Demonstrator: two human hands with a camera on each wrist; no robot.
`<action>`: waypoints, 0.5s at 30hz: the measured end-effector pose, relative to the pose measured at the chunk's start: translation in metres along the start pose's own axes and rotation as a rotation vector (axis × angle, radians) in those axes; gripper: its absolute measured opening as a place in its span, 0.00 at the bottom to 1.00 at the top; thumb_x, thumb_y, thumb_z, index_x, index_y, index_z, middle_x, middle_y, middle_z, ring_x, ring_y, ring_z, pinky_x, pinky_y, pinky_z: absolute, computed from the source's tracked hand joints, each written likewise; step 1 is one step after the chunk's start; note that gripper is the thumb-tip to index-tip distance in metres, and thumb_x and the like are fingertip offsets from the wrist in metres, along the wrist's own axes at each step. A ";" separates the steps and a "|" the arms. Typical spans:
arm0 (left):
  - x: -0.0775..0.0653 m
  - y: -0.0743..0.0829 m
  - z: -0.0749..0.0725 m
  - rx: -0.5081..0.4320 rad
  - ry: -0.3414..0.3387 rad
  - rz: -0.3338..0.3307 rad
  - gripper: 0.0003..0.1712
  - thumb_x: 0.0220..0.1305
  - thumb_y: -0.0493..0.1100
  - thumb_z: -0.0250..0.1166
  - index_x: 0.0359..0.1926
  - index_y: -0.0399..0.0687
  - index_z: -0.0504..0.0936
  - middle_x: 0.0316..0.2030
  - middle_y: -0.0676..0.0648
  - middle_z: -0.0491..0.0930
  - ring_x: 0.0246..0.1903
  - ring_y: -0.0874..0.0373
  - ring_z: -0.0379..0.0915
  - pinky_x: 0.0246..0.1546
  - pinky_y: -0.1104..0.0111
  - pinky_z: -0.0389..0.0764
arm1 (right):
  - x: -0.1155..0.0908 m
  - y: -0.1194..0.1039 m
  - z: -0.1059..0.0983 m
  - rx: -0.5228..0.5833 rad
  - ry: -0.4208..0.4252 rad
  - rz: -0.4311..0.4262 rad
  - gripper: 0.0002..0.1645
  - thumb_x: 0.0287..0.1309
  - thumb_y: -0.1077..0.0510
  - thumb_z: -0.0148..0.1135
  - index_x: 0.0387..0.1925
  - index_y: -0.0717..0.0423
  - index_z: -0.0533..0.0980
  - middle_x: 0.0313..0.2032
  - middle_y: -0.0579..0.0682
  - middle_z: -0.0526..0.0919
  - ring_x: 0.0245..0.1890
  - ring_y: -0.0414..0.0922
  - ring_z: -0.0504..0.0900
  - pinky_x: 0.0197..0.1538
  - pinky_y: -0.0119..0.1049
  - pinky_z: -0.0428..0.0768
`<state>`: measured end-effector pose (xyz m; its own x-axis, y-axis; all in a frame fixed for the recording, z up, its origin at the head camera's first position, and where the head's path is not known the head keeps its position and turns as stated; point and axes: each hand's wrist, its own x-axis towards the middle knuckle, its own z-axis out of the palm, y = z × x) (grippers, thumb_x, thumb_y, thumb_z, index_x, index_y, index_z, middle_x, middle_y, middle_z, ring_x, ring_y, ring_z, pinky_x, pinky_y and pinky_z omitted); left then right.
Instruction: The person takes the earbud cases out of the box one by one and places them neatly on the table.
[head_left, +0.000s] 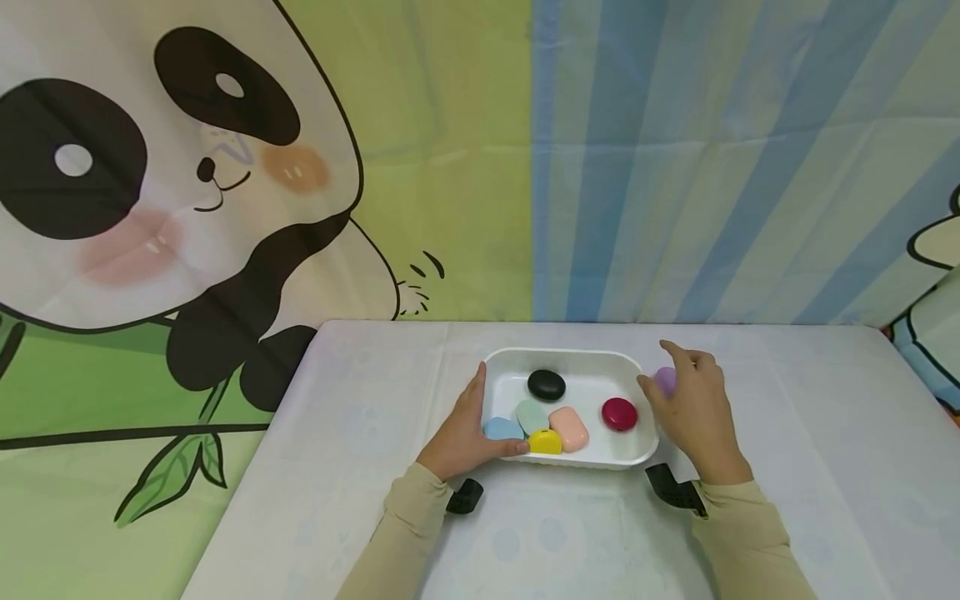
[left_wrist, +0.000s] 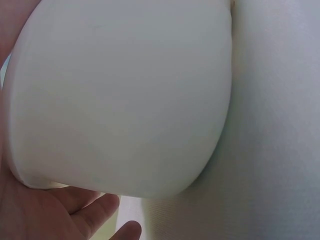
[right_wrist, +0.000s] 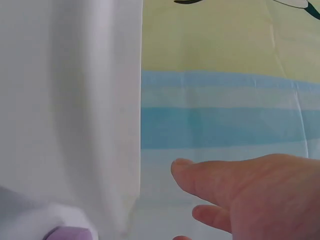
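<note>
My left hand (head_left: 468,433) grips the left end of a white tray (head_left: 517,360), thumb along the near rim and fingers against the left side. In the left wrist view the tray's smooth outer surface (left_wrist: 120,100) fills most of the picture. Inside lie smooth, pebble-like pieces: black (head_left: 546,385), red (head_left: 619,414), pink (head_left: 569,429), pale green (head_left: 532,417), light blue (head_left: 503,428) and yellow (head_left: 546,442). By the tray's right end is my right hand (head_left: 697,412), thumb and forefinger spread. A purple piece (head_left: 665,381) shows between them, partly hidden; the right wrist view shows it apart from the fingers.
A white cloth (head_left: 555,533) covers the table. Behind the table's far edge hangs a printed backdrop (head_left: 450,167) with a panda at left and blue stripes at right. Black straps (head_left: 465,497) sit at both wrists.
</note>
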<state>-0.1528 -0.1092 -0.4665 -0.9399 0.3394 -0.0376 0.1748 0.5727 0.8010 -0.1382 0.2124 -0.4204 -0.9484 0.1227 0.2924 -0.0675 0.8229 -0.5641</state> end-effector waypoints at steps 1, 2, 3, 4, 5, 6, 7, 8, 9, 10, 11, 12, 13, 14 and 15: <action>0.000 0.000 0.000 0.002 0.000 0.001 0.79 0.44 0.66 0.80 0.81 0.53 0.33 0.79 0.46 0.42 0.69 0.48 0.56 0.68 0.50 0.62 | -0.001 -0.002 0.001 0.005 -0.003 -0.017 0.36 0.61 0.58 0.68 0.66 0.68 0.68 0.57 0.78 0.67 0.56 0.74 0.66 0.47 0.70 0.73; 0.000 0.000 0.000 0.002 -0.001 0.001 0.79 0.45 0.66 0.80 0.81 0.53 0.33 0.79 0.46 0.42 0.69 0.48 0.56 0.68 0.50 0.62 | -0.002 -0.004 0.001 0.010 -0.004 -0.037 0.36 0.60 0.59 0.69 0.66 0.68 0.68 0.57 0.78 0.67 0.55 0.74 0.67 0.47 0.70 0.73; 0.000 -0.001 0.000 0.002 -0.004 0.000 0.79 0.45 0.66 0.79 0.81 0.53 0.32 0.79 0.46 0.42 0.69 0.48 0.56 0.68 0.50 0.62 | -0.002 -0.005 0.002 0.013 -0.006 -0.058 0.36 0.59 0.59 0.70 0.65 0.69 0.69 0.56 0.78 0.68 0.55 0.73 0.67 0.47 0.69 0.74; -0.001 -0.001 0.000 0.002 -0.005 -0.001 0.79 0.45 0.66 0.79 0.81 0.53 0.32 0.79 0.46 0.42 0.70 0.48 0.55 0.68 0.50 0.62 | -0.003 -0.007 0.003 0.017 -0.011 -0.076 0.36 0.58 0.60 0.71 0.65 0.69 0.69 0.56 0.78 0.68 0.54 0.73 0.67 0.47 0.68 0.74; 0.000 -0.001 0.000 0.004 -0.008 -0.002 0.79 0.45 0.66 0.79 0.81 0.53 0.32 0.79 0.46 0.41 0.70 0.48 0.55 0.68 0.50 0.62 | -0.004 -0.009 0.003 0.022 -0.017 -0.090 0.37 0.57 0.60 0.72 0.65 0.69 0.69 0.56 0.77 0.68 0.54 0.72 0.68 0.47 0.67 0.74; 0.000 -0.001 0.000 0.002 -0.009 -0.003 0.79 0.45 0.66 0.79 0.81 0.53 0.32 0.79 0.47 0.41 0.70 0.48 0.55 0.68 0.50 0.62 | -0.005 -0.011 0.004 0.027 -0.028 -0.101 0.38 0.56 0.59 0.73 0.65 0.69 0.69 0.56 0.77 0.68 0.54 0.71 0.68 0.48 0.66 0.73; 0.000 -0.001 0.000 0.001 -0.009 -0.003 0.79 0.45 0.66 0.79 0.81 0.53 0.32 0.79 0.47 0.41 0.70 0.48 0.55 0.68 0.50 0.62 | -0.005 -0.013 0.005 0.029 -0.042 -0.110 0.38 0.56 0.59 0.73 0.65 0.69 0.69 0.56 0.76 0.68 0.54 0.71 0.68 0.49 0.66 0.73; 0.000 -0.001 0.000 -0.001 -0.010 -0.004 0.79 0.45 0.66 0.79 0.81 0.53 0.32 0.79 0.47 0.41 0.69 0.48 0.56 0.68 0.50 0.62 | -0.006 -0.015 0.006 0.031 -0.057 -0.116 0.39 0.56 0.58 0.74 0.65 0.68 0.69 0.56 0.75 0.68 0.54 0.70 0.68 0.50 0.65 0.73; -0.001 -0.001 0.000 -0.002 -0.010 -0.004 0.79 0.45 0.66 0.79 0.81 0.53 0.32 0.79 0.47 0.42 0.69 0.48 0.56 0.68 0.50 0.62 | -0.007 -0.017 0.008 0.033 -0.073 -0.121 0.40 0.55 0.58 0.74 0.65 0.68 0.69 0.56 0.75 0.68 0.55 0.70 0.67 0.50 0.64 0.73; 0.000 0.000 0.000 -0.003 -0.007 -0.001 0.79 0.45 0.66 0.79 0.81 0.53 0.32 0.79 0.46 0.42 0.69 0.48 0.56 0.68 0.50 0.62 | -0.008 -0.019 0.009 0.031 -0.082 -0.129 0.40 0.55 0.57 0.75 0.65 0.67 0.69 0.56 0.74 0.69 0.55 0.69 0.67 0.51 0.64 0.73; -0.001 0.000 0.000 -0.004 -0.006 0.001 0.79 0.45 0.66 0.79 0.81 0.53 0.32 0.79 0.46 0.42 0.69 0.48 0.56 0.68 0.50 0.62 | -0.009 -0.020 0.010 0.030 -0.089 -0.137 0.40 0.55 0.57 0.75 0.65 0.67 0.70 0.56 0.74 0.69 0.55 0.69 0.67 0.52 0.64 0.73; -0.001 0.000 0.000 -0.007 -0.006 0.005 0.79 0.45 0.65 0.79 0.81 0.52 0.32 0.79 0.46 0.42 0.69 0.48 0.56 0.68 0.50 0.62 | -0.009 -0.021 0.012 0.028 -0.092 -0.146 0.40 0.54 0.57 0.76 0.65 0.67 0.70 0.55 0.73 0.69 0.55 0.69 0.67 0.52 0.63 0.73; -0.001 0.000 0.000 -0.010 -0.005 0.008 0.79 0.46 0.65 0.79 0.81 0.52 0.32 0.79 0.46 0.42 0.69 0.48 0.56 0.68 0.50 0.63 | -0.010 -0.023 0.013 0.023 -0.088 -0.160 0.41 0.53 0.57 0.77 0.65 0.67 0.71 0.55 0.73 0.70 0.55 0.69 0.68 0.53 0.63 0.72; -0.001 0.000 0.000 -0.014 -0.005 0.010 0.79 0.45 0.65 0.79 0.81 0.52 0.32 0.79 0.46 0.42 0.68 0.48 0.57 0.68 0.51 0.63 | -0.012 -0.024 0.015 0.020 -0.085 -0.171 0.41 0.52 0.57 0.78 0.64 0.66 0.71 0.54 0.72 0.71 0.54 0.68 0.68 0.54 0.62 0.72; -0.001 0.000 0.000 -0.017 -0.006 0.013 0.79 0.45 0.65 0.80 0.81 0.51 0.32 0.79 0.46 0.43 0.68 0.48 0.57 0.67 0.51 0.63 | -0.013 -0.024 0.017 0.019 -0.080 -0.185 0.42 0.50 0.57 0.79 0.64 0.66 0.72 0.54 0.72 0.71 0.54 0.68 0.68 0.54 0.62 0.72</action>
<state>-0.1521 -0.1097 -0.4666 -0.9360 0.3507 -0.0306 0.1815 0.5552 0.8117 -0.1298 0.1813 -0.4235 -0.9407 -0.0750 0.3308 -0.2484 0.8164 -0.5213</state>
